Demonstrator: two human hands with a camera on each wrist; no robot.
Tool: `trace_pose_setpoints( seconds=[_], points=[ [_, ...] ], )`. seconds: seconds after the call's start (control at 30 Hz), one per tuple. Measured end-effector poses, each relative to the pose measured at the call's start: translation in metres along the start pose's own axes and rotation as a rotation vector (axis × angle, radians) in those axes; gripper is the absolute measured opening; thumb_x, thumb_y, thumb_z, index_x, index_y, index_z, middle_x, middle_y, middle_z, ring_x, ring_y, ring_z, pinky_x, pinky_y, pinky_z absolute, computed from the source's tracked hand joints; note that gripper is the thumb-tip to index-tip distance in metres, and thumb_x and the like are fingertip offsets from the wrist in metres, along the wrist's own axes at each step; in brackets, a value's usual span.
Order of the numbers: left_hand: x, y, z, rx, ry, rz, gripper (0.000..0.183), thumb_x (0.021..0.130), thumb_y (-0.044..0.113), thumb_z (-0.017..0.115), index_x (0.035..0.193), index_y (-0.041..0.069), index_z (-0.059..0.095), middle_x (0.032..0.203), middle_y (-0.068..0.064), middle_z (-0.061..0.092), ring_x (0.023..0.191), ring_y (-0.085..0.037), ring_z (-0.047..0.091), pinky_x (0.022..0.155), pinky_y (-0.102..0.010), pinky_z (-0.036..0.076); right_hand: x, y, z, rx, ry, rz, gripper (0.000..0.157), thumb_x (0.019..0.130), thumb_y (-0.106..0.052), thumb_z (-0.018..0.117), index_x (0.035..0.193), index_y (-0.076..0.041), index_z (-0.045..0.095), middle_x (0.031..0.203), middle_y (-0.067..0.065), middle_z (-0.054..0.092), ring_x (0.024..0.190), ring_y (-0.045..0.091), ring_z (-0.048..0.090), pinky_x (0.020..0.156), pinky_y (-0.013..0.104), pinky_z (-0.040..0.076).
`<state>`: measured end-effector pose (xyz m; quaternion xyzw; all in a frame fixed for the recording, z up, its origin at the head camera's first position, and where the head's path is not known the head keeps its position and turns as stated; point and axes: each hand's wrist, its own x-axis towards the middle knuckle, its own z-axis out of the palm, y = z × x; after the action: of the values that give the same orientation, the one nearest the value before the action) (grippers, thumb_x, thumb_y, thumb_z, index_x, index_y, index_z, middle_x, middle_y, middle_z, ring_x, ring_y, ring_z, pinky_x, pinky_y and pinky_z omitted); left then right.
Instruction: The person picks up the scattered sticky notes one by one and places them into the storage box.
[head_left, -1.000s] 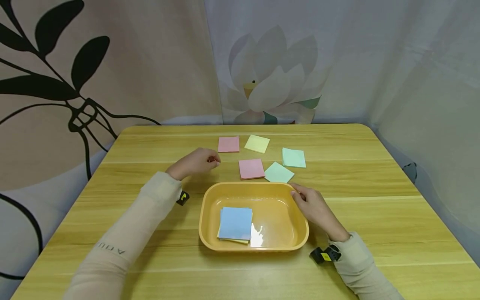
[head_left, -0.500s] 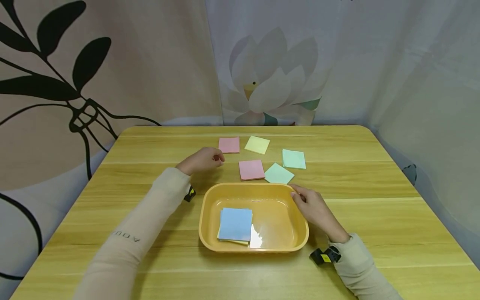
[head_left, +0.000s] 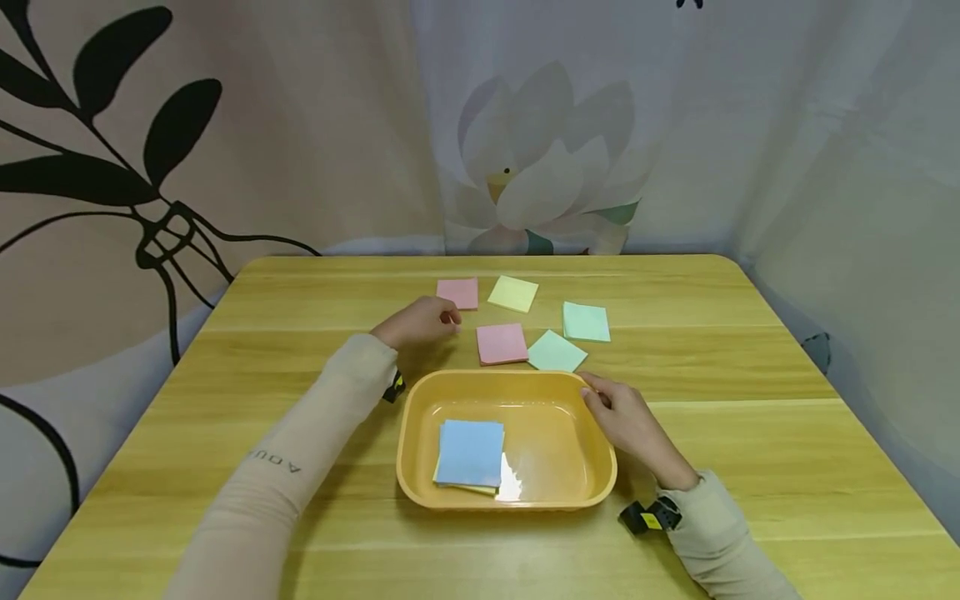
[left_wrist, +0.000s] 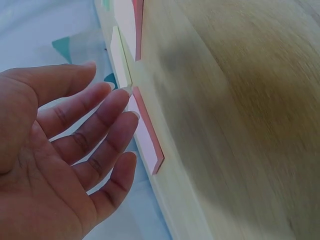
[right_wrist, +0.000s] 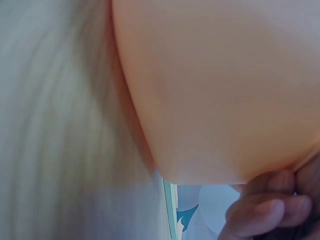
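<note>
My left hand (head_left: pixel 422 323) hovers above the table beside two pink sticky note pads, the far one (head_left: pixel 458 293) and the near one (head_left: pixel 502 344). In the left wrist view, that hand (left_wrist: pixel 75 135) has loosely bent fingers with nothing between them, and a pink pad (left_wrist: pixel 146 132) lies beyond the fingertips. My right hand (head_left: pixel 626 417) grips the far right corner of a yellow plastic tray (head_left: pixel 562 507). In the right wrist view, curled fingers (right_wrist: pixel 255 215) meet the tray's wall (right_wrist: pixel 210 100). A blue sticky note pad (head_left: pixel 471 452) rests in the tray's left half, over a mostly hidden yellow pad (head_left: pixel 483 490).
Behind the tray lie a pale yellow pad (head_left: pixel 513 293) and two mint green pads, one farther back (head_left: pixel 587 322) and one tilted (head_left: pixel 557 352) close to the tray's rim. The wooden table (head_left: pixel 750 450) ends at a printed curtain (head_left: pixel 337 125).
My left hand has moved to the right, toward the gap between the two pink pads. The right hand stays on the tray, and the pads have not moved.
</note>
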<state>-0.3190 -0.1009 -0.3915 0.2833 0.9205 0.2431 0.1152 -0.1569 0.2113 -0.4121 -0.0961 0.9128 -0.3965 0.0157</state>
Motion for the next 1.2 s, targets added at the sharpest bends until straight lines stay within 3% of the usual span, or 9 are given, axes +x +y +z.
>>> trace_pose_setpoints(
  seconds=[0.47, 1.03, 1.2],
  points=[
    [0.016, 0.002, 0.01, -0.039, -0.05, -0.055, 0.035, 0.092, 0.023, 0.064, 0.116, -0.003, 0.061, 0.115, -0.017, 0.064, 0.105, -0.03, 0.06, 0.095, -0.043, 0.047, 0.0, 0.002, 0.001, 0.009, -0.002, 0.004, 0.038, 0.101, -0.014, 0.047, 0.136, 0.002, 0.052, 0.053, -0.004, 0.034, 0.044, 0.006, 0.027, 0.042, 0.021, 0.027],
    [0.033, 0.007, 0.022, -0.049, -0.07, -0.023, 0.036, 0.087, 0.022, 0.072, 0.11, -0.003, 0.06, 0.103, -0.015, 0.064, 0.088, -0.023, 0.057, 0.087, -0.038, 0.048, 0.001, 0.002, 0.003, 0.0, 0.004, 0.008, 0.038, 0.1, -0.014, 0.048, 0.135, 0.001, 0.053, 0.054, -0.004, 0.033, 0.046, 0.006, 0.028, 0.045, 0.021, 0.029],
    [0.04, 0.008, 0.027, -0.072, -0.087, -0.022, 0.04, 0.085, 0.024, 0.074, 0.11, -0.003, 0.059, 0.104, -0.015, 0.062, 0.091, -0.024, 0.056, 0.089, -0.038, 0.047, 0.001, 0.004, 0.0, -0.003, 0.004, 0.014, 0.039, 0.101, -0.014, 0.047, 0.136, 0.001, 0.052, 0.054, -0.004, 0.034, 0.047, 0.007, 0.029, 0.045, 0.021, 0.03]
  ],
)
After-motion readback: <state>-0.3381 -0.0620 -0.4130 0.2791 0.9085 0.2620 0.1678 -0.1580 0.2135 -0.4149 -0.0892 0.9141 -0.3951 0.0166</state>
